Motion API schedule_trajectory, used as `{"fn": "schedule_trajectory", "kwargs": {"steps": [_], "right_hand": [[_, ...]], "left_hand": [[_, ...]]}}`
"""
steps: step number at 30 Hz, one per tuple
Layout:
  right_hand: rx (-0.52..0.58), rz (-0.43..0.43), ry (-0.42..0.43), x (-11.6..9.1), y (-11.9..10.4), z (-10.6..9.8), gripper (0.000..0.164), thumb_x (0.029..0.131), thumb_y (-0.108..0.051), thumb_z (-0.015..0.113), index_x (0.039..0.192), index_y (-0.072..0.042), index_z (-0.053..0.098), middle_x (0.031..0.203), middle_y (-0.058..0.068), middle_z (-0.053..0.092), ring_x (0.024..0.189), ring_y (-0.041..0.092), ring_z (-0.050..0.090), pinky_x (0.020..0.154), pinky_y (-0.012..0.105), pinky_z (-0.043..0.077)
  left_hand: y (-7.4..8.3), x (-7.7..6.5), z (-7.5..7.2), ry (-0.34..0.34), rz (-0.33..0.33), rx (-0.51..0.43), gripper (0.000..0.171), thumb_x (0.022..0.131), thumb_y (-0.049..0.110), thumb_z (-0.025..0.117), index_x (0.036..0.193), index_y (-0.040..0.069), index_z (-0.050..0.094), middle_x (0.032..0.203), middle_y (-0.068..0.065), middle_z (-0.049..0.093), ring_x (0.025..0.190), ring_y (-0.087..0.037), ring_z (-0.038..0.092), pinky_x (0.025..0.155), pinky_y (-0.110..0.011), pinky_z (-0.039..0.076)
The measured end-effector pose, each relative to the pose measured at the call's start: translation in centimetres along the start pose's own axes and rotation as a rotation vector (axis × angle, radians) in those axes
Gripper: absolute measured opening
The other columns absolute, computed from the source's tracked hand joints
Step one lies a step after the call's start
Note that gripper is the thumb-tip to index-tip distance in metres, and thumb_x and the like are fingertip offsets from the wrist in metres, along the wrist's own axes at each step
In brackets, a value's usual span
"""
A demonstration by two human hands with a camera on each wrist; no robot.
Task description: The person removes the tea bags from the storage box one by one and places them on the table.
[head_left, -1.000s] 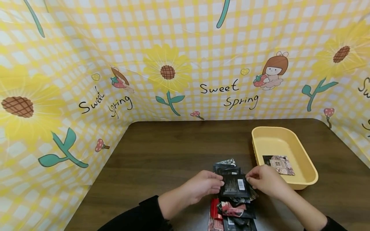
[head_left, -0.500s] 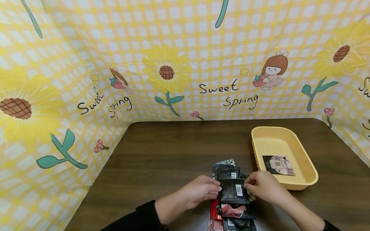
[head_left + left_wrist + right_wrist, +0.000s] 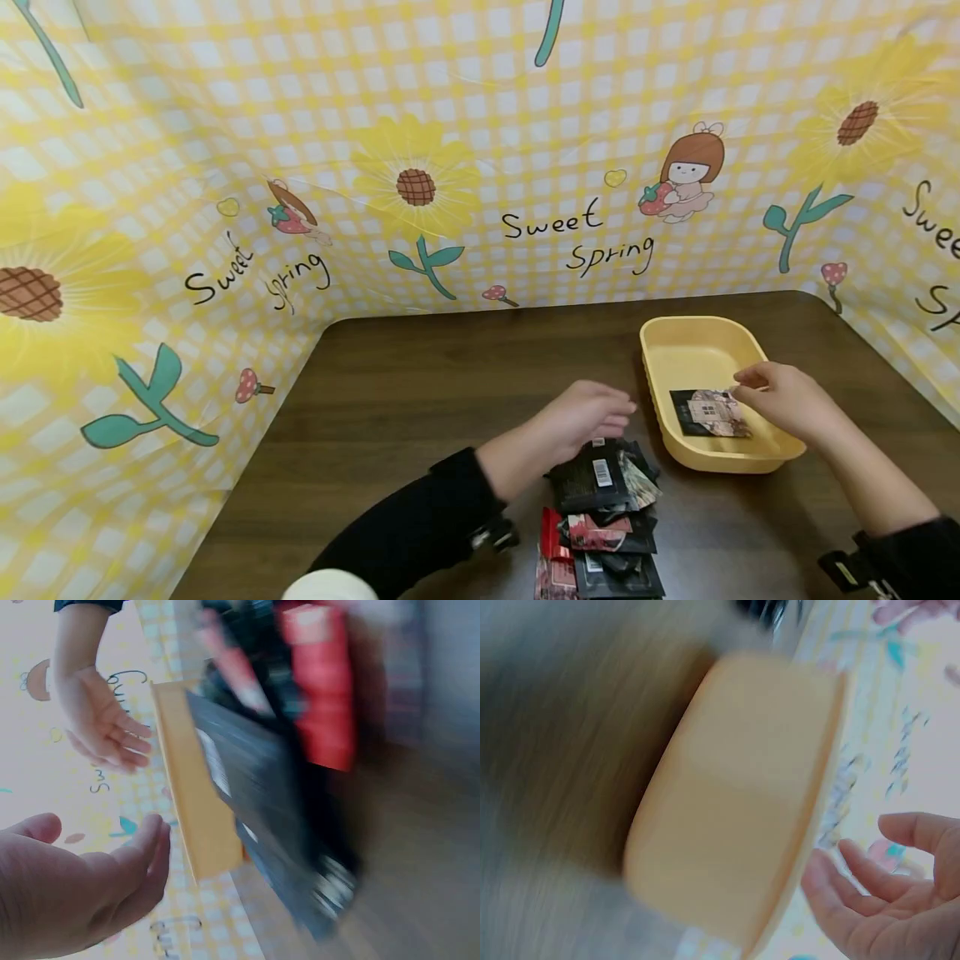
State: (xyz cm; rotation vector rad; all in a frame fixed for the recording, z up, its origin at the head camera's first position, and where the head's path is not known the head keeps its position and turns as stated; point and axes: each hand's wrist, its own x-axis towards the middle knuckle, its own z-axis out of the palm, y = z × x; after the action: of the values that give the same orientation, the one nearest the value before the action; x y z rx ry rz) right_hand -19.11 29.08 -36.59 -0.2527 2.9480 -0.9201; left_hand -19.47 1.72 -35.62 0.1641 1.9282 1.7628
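Flat packets lie in an overlapping pile on the table: a black packet with a white barcode (image 3: 588, 479) on top, a black-and-pink packet (image 3: 603, 531) below, and a red packet (image 3: 553, 533) at the left. Over the far end of the pile is my left hand (image 3: 573, 421); its thumb and fingers (image 3: 127, 881) stand apart with nothing between them in the left wrist view. My right hand (image 3: 787, 400) hovers at the right side of the yellow tray (image 3: 705, 333), its fingers loosely bent and holding nothing. Inside the tray rests a dark packet with a floral picture (image 3: 712, 412).
The brown wooden table (image 3: 420, 400) extends left of the pile and behind it. A yellow checked cloth (image 3: 450, 100) hangs around its back and sides. Something round and white (image 3: 330, 585) shows at the bottom edge.
Both hands have come away from the top black packet. The left moved toward the far end of the pile, the right moved right to the tray. The head view has turned slightly.
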Motion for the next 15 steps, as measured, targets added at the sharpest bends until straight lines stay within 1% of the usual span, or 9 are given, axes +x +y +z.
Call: {"fn": "schedule_trajectory", "kwargs": {"steps": [2,3,4,6,8,9,10,11,15], "right_hand": [[0.014,0.018,-0.106,0.9,0.8,-0.3,0.045,0.099,-0.017,0.053,0.120,0.023,0.050,0.116,0.041,0.054,0.097,0.052,0.059,0.076,0.054,0.051],[0.016,0.024,-0.152,1.3,1.1,-0.3,0.046,0.099,-0.016,0.053,0.120,0.025,0.049,0.116,0.042,0.054,0.092,0.048,0.061,0.073,0.051,0.053],[0.027,0.029,-0.191,1.7,1.3,0.0,0.042,0.098,-0.015,0.053,0.114,0.024,0.053,0.104,0.039,0.058,0.082,0.042,0.063,0.068,0.047,0.053],[0.052,0.048,-0.252,2.4,1.7,0.6,0.029,0.097,-0.013,0.053,0.094,0.014,0.062,0.078,0.026,0.060,0.061,0.025,0.059,0.055,0.036,0.049],[0.058,0.070,-0.271,2.8,2.0,1.3,0.026,0.095,-0.013,0.053,0.072,-0.001,0.059,0.058,0.007,0.049,0.050,0.014,0.046,0.049,0.029,0.040],[0.058,0.070,-0.268,2.9,2.1,1.6,0.029,0.093,-0.012,0.054,0.064,-0.008,0.053,0.053,-0.001,0.041,0.047,0.010,0.038,0.047,0.026,0.034],[0.062,0.071,-0.270,3.1,2.3,1.8,0.034,0.092,-0.012,0.054,0.059,-0.013,0.045,0.050,-0.007,0.033,0.044,0.008,0.034,0.047,0.025,0.031],[0.055,0.072,-0.271,3.2,2.4,2.0,0.037,0.091,-0.012,0.054,0.057,-0.016,0.041,0.049,-0.008,0.033,0.044,0.007,0.033,0.046,0.024,0.030],[-0.004,0.038,-0.247,3.7,2.7,2.6,0.040,0.088,-0.011,0.054,0.052,-0.018,0.040,0.049,-0.009,0.035,0.044,0.006,0.033,0.047,0.023,0.028]], "left_hand": [[1.1,2.0,1.6,0.003,-0.032,-0.032,0.031,0.094,0.005,0.061,0.120,-0.012,0.058,0.111,-0.019,0.063,0.104,-0.033,0.063,0.091,-0.038,0.052],[1.5,3.0,2.4,0.013,-0.050,-0.049,0.028,0.094,0.006,0.062,0.117,-0.010,0.059,0.107,-0.018,0.063,0.102,-0.034,0.063,0.091,-0.039,0.052],[1.9,3.9,3.2,0.027,-0.071,-0.057,0.028,0.093,0.007,0.063,0.116,-0.009,0.059,0.106,-0.019,0.062,0.103,-0.036,0.063,0.091,-0.041,0.052],[2.3,5.5,4.6,0.053,-0.118,-0.070,0.032,0.093,0.010,0.065,0.117,-0.009,0.057,0.109,-0.022,0.059,0.107,-0.041,0.060,0.092,-0.045,0.050],[2.3,6.8,5.9,0.087,-0.167,-0.070,0.040,0.091,0.014,0.068,0.124,-0.006,0.055,0.118,-0.023,0.057,0.112,-0.043,0.057,0.095,-0.048,0.047],[2.3,7.4,6.6,0.109,-0.190,-0.069,0.044,0.091,0.014,0.069,0.127,-0.005,0.054,0.123,-0.023,0.056,0.117,-0.044,0.054,0.098,-0.050,0.045],[2.1,7.9,7.1,0.127,-0.210,-0.056,0.047,0.090,0.016,0.070,0.129,-0.004,0.053,0.128,-0.021,0.054,0.122,-0.043,0.051,0.100,-0.051,0.043],[1.9,8.4,7.7,0.138,-0.225,-0.040,0.047,0.090,0.016,0.070,0.130,-0.003,0.053,0.130,-0.019,0.054,0.125,-0.042,0.048,0.102,-0.052,0.040],[1.2,9.6,9.4,0.191,-0.252,0.054,0.041,0.090,0.017,0.069,0.126,0.001,0.058,0.129,-0.011,0.056,0.130,-0.034,0.045,0.107,-0.052,0.035]]}}
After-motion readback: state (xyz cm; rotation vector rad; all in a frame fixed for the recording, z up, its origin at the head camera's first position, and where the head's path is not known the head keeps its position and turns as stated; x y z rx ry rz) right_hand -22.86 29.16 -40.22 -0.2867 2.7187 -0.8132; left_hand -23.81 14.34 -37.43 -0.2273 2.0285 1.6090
